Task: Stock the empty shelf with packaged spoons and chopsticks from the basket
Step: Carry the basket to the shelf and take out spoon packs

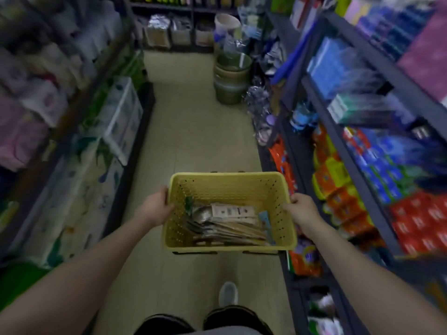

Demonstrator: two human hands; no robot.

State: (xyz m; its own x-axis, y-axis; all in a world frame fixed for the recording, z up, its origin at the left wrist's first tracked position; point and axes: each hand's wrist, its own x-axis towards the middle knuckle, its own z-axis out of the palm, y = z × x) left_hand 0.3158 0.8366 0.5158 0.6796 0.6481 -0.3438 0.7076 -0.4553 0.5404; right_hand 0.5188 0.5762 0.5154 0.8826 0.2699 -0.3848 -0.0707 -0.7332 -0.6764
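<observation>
Basket [229, 187] between both gripping hands

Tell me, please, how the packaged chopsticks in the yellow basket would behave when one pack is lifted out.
The packaged chopsticks look long, flat and thin, so probably light and fairly stiff. They lie overlapped with the packaged spoons, so neighbours may slide. Glossy wrapping suggests a slippery grip.

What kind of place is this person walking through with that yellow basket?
Most likely a small household-goods shop. A narrow aisle runs between dark metal shelves packed with colourful packaged goods, stacked plastic buckets stand on the floor ahead, and both hands carry a basket of packaged spoons and chopsticks.
</observation>
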